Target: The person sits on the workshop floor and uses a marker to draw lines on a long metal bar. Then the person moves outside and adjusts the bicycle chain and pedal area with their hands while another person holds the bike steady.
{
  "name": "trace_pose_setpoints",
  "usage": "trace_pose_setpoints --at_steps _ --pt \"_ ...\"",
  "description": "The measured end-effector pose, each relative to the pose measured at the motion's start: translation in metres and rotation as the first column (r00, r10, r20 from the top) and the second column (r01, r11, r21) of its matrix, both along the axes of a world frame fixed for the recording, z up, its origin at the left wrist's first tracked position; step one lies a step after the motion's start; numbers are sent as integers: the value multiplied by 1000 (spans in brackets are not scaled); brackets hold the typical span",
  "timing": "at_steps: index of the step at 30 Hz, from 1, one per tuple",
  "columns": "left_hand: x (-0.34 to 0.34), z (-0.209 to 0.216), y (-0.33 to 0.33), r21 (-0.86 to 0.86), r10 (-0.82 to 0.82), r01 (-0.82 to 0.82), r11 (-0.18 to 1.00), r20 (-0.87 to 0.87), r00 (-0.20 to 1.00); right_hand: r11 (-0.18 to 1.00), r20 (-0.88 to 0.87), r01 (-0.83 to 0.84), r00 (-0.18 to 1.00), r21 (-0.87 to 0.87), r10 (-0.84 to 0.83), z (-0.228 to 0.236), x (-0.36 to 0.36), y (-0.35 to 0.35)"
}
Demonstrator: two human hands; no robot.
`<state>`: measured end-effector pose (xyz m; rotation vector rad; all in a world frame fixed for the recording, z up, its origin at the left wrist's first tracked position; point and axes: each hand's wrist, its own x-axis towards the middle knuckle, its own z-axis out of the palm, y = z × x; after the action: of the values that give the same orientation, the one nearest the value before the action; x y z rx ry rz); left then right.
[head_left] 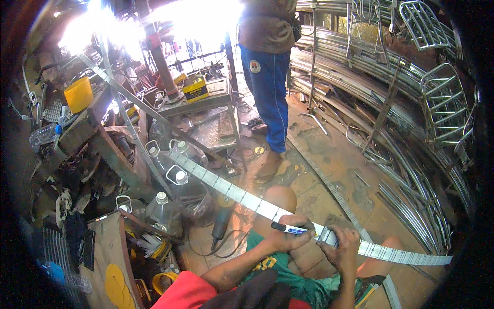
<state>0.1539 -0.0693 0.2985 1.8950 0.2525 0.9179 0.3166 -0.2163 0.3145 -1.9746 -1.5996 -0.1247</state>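
A long, flat silvery metal strip [242, 196] crosses in front of me above my knees, with dark cross marks along its length. My left hand [297, 237] is closed round a white and blue marker pen [294, 230] whose dark end points left. Its other end points right, close to the strip's face. Beside it, my right hand [343, 248] closes on the strip, thumb and fingers at its edges. A small pale piece [327, 236] lies against the strip between my hands; its kind I cannot make out.
Ahead stands a person in blue trousers [265, 87]. Metal tubes [339, 56] and bent racks [446, 105] line the right side. An angle grinder [222, 221] lies on the floor, near large plastic jugs [163, 211]. A metal stand [226, 95] holds a yellow and black box [195, 90].
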Motion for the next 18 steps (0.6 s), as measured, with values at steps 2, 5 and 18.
trace_pose_setpoints --at_steps 2,5,18 --pt "-1 -2 1 -20 -2 2 1000 -20 1000 1000 15 16 1000 4 -16 2 -3 -1" --pt "-4 -1 -2 -104 -24 18 994 -50 998 1000 16 7 1000 21 -7 3 -4 -2" --pt "-7 20 55 404 448 -473 783 160 880 991 182 -88 981 100 68 -8 8 -2"
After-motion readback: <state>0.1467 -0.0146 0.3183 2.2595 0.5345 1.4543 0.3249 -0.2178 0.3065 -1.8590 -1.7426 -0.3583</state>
